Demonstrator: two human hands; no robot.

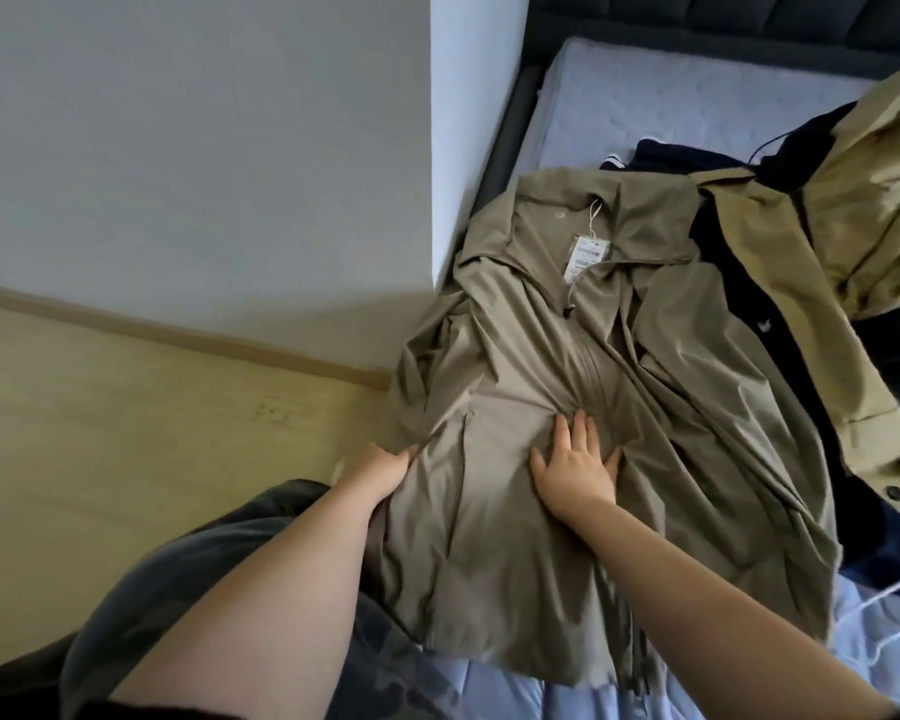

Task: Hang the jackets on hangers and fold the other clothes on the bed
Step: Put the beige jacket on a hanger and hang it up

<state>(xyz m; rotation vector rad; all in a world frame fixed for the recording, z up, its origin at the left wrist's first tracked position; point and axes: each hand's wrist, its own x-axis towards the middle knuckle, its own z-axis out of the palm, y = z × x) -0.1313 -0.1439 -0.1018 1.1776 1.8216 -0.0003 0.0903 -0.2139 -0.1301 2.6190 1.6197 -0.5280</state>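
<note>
Nearest the person, both hands lie on the hem end of a khaki jacket [593, 366] spread on the bed [671, 96]. The right hand [575, 467] is flat and spread on the front panel beside the zip. The left hand [383, 467] meets the jacket's left edge, where its fingertips vanish into a fold, so whether it pinches or only presses is unclear. The jacket's long axis runs straight away from the hands, hem near and collar far, with a paper tag [588, 257] at the neck. A hanger would probably have to enter at that far end, a reach for either arm. Beyond and to the right are a tan jacket [863, 226] and a navy garment [661, 155].
</note>
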